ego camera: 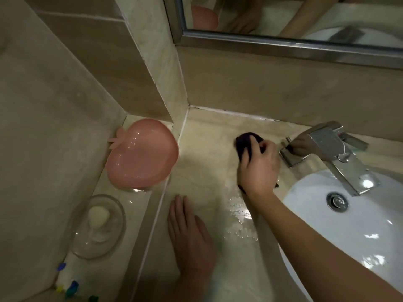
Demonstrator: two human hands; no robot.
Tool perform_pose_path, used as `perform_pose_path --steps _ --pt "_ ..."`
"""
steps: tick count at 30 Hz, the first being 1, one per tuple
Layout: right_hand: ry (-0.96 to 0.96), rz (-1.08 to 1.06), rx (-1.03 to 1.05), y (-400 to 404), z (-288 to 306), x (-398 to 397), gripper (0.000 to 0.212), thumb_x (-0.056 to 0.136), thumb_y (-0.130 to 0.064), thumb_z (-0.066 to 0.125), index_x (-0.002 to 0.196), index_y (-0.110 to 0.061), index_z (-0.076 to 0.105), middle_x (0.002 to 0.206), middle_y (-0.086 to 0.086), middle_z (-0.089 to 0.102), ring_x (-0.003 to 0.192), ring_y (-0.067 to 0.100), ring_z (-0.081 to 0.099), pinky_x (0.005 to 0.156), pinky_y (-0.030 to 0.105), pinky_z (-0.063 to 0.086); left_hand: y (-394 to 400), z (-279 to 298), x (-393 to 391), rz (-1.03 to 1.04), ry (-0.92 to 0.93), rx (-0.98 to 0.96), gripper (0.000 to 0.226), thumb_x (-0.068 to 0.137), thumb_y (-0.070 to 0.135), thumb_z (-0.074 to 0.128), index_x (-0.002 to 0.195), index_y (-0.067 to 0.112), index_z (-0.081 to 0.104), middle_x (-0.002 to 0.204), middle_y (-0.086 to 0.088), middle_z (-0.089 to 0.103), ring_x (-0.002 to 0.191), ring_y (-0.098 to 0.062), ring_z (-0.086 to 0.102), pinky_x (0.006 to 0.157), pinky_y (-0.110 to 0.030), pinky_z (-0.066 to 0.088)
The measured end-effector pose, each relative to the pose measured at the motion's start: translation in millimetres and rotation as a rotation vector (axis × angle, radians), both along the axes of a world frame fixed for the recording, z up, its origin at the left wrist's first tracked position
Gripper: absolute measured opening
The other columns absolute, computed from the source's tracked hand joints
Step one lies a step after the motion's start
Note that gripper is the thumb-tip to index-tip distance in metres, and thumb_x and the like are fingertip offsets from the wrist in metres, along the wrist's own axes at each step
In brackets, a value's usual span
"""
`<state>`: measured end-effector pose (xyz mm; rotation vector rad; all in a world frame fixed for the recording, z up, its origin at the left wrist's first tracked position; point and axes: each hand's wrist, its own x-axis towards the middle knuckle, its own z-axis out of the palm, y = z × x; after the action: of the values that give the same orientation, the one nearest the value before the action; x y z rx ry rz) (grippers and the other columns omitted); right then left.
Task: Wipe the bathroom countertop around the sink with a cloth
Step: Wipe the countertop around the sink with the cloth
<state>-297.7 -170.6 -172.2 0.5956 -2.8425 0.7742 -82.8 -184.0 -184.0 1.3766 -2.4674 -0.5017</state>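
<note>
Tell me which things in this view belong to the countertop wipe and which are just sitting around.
Part of the job:
- dark cloth, gripped by the right hand
- countertop, wet patch beside the sink
- left hand, resting flat on the countertop

Just lying about:
- pink apple-shaped dish
- clear dish holding soap
- faucet
- mirror

Two hands: the left hand (192, 234) at 6 o'clock, the right hand (259, 168) at 3 o'clock from centre. One dark cloth (245, 141), one white sink (340, 227) at 4 o'clock, one chrome faucet (340, 153), one drain (337, 202). One pink apple-shaped dish (141, 153) at 9 o'clock, one clear glass dish (98, 227) at 8 o'clock holding one soap bar (98, 215), one mirror (283, 16) at 1 o'clock
</note>
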Motion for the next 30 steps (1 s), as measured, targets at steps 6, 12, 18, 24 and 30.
perform_pose_path --steps 6,12,18,24,30 --pt "-0.172 -0.146 -0.028 87 8 38 0.039 0.099 -0.022 0.053 0.137 -0.014 0.055 0.12 0.016 0.05 0.108 0.034 0.051 0.082 0.043 0.049 -1 4 -1 0.026 0.047 0.038 0.052 0.1 0.018 0.033 0.149 0.007 0.042 0.159 -0.008 0.036 0.147 -0.027 0.03 0.118 -0.046 0.029" --pt "-0.19 0.038 -0.229 37 44 68 0.037 0.099 -0.028 0.053 0.135 -0.032 0.054 0.114 -0.008 0.043 0.096 0.008 0.048 0.077 0.022 0.037 0 1 -1 0.012 0.116 0.009 0.049 0.1 0.016 0.035 0.147 0.003 0.045 0.156 -0.011 0.041 0.146 -0.029 0.033 0.119 -0.044 0.027" --pt "-0.163 0.367 -0.097 -35 13 103 0.035 0.093 -0.021 0.061 0.128 -0.02 0.063 0.1 0.005 0.052 0.084 0.021 0.05 0.068 0.037 0.05 -1 -8 2 0.007 0.055 0.003 0.051 0.101 0.017 0.032 0.15 0.005 0.041 0.159 -0.01 0.035 0.15 -0.026 0.025 0.122 -0.045 0.023" --pt "-0.072 0.364 -0.044 14 2 83 0.037 0.092 -0.022 0.062 0.129 -0.018 0.064 0.103 0.006 0.054 0.088 0.023 0.051 0.069 0.032 0.046 0 -6 -1 0.038 0.045 0.002 0.053 0.1 0.018 0.03 0.151 0.006 0.039 0.161 -0.008 0.033 0.15 -0.024 0.025 0.121 -0.042 0.024" --pt "-0.088 0.152 -0.004 76 11 48 0.033 0.098 -0.022 0.058 0.131 -0.018 0.061 0.108 0.01 0.052 0.099 0.029 0.054 0.078 0.037 0.05 1 -6 -1 0.024 0.105 -0.012 0.052 0.099 0.016 0.035 0.15 0.005 0.04 0.16 -0.01 0.035 0.149 -0.028 0.027 0.121 -0.042 0.022"
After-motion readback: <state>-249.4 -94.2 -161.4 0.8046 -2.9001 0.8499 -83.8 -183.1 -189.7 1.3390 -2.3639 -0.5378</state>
